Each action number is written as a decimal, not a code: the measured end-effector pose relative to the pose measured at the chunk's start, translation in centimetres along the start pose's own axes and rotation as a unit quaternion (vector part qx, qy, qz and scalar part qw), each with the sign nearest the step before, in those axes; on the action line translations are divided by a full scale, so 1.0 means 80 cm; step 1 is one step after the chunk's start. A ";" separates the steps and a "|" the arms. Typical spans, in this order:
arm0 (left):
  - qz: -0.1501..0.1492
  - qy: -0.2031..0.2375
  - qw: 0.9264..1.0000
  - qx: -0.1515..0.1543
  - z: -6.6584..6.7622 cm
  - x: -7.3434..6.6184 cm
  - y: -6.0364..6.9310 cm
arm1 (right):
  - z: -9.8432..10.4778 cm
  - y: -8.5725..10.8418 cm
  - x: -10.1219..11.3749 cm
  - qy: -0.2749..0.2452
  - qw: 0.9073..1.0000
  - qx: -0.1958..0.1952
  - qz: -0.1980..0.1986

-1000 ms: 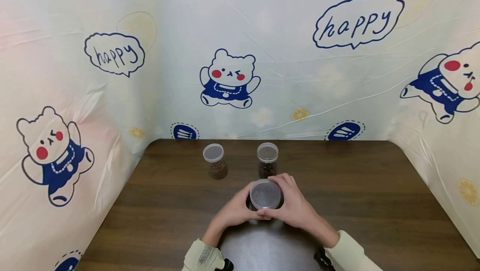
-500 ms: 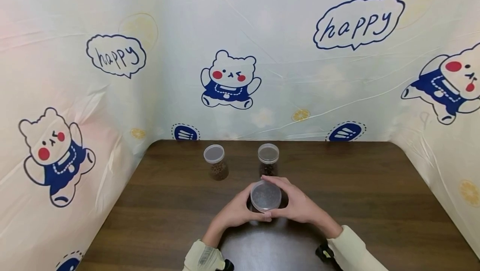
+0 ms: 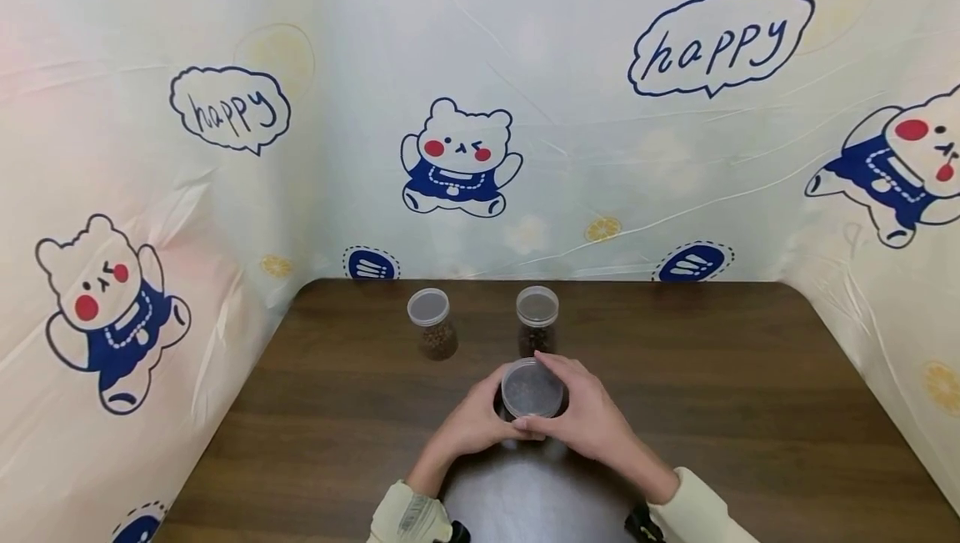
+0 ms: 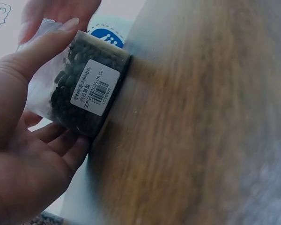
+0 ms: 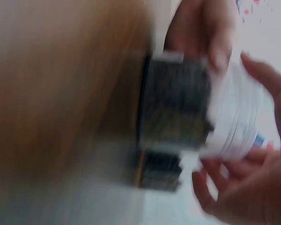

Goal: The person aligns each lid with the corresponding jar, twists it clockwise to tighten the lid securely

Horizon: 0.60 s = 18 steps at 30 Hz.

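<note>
A clear plastic jar (image 4: 61,89) with dark seeds and a white barcode label stands upright on the table in front of me. Its round translucent screw lid (image 3: 532,389) faces up in the head view. My left hand (image 3: 474,419) grips the jar's body from the left, thumb along the near side. On the other side, my right hand (image 3: 592,414) holds the lid, its thumb near and its fingers curving around the far rim. The right wrist view is blurred, but shows the right fingers about the pale upper part, above the dark seeds.
Two lidded clear jars stand farther back on the brown wooden table (image 3: 712,409). The left jar (image 3: 432,326) holds brown grains; the right jar (image 3: 536,322), just behind the gripped one, holds darker ones. A printed cloth (image 3: 570,176) hangs behind the table.
My right hand has turned one way around the lid and then partly back, its fingers and thumb shifting along the rim. My left hand and the jar have stayed in place.
</note>
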State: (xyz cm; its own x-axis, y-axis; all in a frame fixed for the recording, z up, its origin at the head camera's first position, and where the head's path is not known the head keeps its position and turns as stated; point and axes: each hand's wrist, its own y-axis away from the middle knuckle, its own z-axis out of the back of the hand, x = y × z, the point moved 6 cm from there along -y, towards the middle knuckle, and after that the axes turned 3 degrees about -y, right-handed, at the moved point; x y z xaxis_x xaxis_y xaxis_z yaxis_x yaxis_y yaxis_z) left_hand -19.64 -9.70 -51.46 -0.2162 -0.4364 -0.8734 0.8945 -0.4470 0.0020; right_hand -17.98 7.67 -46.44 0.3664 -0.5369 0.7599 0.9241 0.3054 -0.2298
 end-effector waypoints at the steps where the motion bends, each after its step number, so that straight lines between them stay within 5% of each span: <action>1: 0.000 -0.002 1.000 -0.001 0.000 0.000 0.000 | -0.001 0.003 0.004 0.018 1.000 -0.013 -0.005; 7: -0.005 -0.010 1.000 0.010 0.000 -0.001 -0.002 | -0.004 0.006 0.015 0.084 0.996 -0.018 -0.014; 12: -0.008 -0.006 1.000 0.014 -0.001 -0.001 -0.001 | 0.007 -0.008 0.004 0.004 0.998 0.059 0.007; 18: -0.001 0.012 1.000 0.009 -0.001 -0.001 -0.001 | 0.016 -0.022 -0.011 -0.045 0.983 0.166 0.060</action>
State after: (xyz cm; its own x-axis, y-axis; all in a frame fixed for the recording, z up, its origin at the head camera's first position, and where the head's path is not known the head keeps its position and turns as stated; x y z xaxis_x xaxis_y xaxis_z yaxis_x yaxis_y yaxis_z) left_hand -19.66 -9.57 -51.48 -0.2076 -0.4176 -0.8846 0.8871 -0.4616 0.0097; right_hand -20.07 8.59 -45.89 0.4457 -0.4133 0.7941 0.7826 0.6105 -0.1215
